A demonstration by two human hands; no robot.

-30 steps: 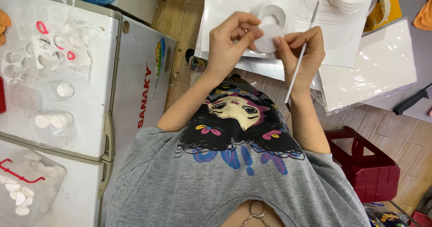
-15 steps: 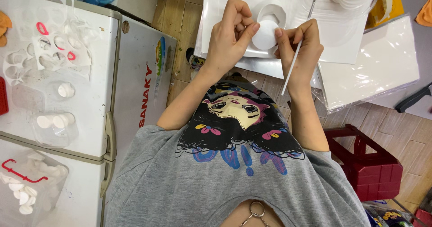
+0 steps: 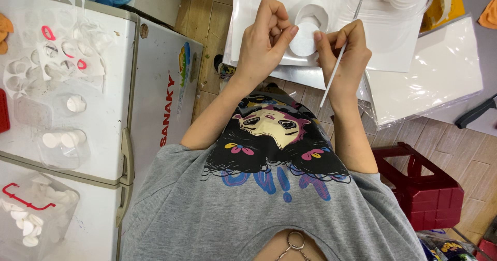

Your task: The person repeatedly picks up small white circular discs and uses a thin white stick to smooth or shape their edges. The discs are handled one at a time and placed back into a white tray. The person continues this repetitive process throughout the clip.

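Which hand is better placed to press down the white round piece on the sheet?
Probably the left hand: its fingertips already touch the white disc, while the right hand is occupied holding a thin white stick.

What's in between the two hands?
A white round disc, pinched by the fingertips of the left hand and the right hand, seen in the head view.

Two hands (image 3: 266, 46), one white disc (image 3: 302, 39), one thin stick (image 3: 339, 59), one red stool (image 3: 424, 188).
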